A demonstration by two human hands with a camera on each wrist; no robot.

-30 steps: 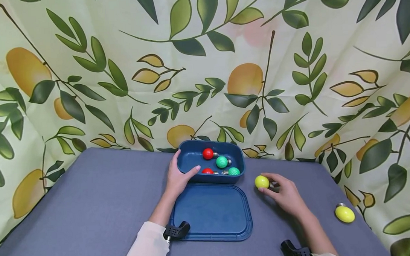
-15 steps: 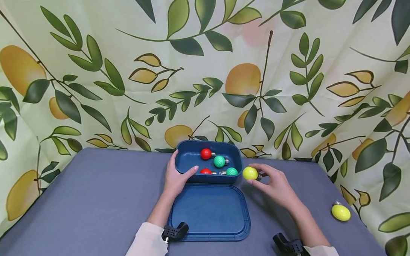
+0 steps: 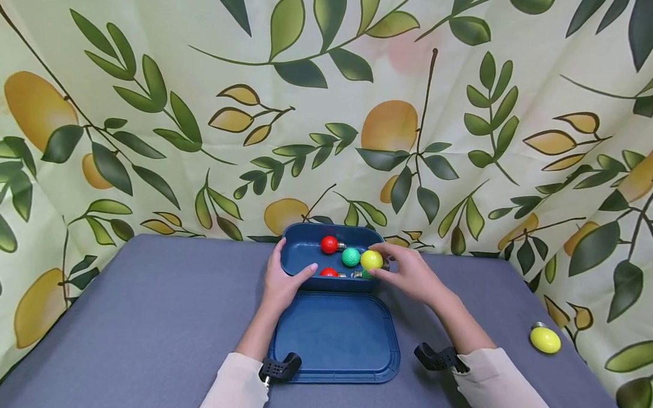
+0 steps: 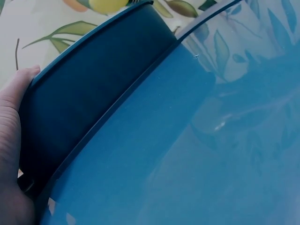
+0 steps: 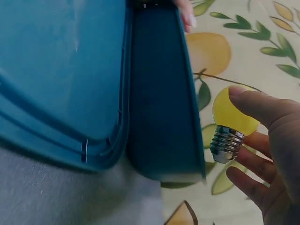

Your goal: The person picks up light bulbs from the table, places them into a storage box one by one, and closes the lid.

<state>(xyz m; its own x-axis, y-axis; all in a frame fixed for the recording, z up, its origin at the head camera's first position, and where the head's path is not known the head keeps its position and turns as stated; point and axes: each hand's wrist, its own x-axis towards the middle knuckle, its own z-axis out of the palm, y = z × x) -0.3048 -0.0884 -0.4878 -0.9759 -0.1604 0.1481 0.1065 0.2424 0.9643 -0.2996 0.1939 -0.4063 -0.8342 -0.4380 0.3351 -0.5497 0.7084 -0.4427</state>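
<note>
While the left hand (image 3: 282,282), thumb splayed from fingers, grips the blue box (image 3: 329,285) at left, the right hand (image 3: 410,271) pinches a yellow bulb (image 3: 371,260) above the box's right end.

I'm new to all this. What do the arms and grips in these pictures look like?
These are human. The left sleeve and right sleeve are plain and pale cream. The left wrist unit and right wrist unit are black, each with a rounded, protruding end. The left grip and right grip are bare, with no gloves.

Both forearms (image 3: 257,335) reach forward, left grip (image 3: 282,280) holding, right grip (image 3: 412,273) pinching.
</note>
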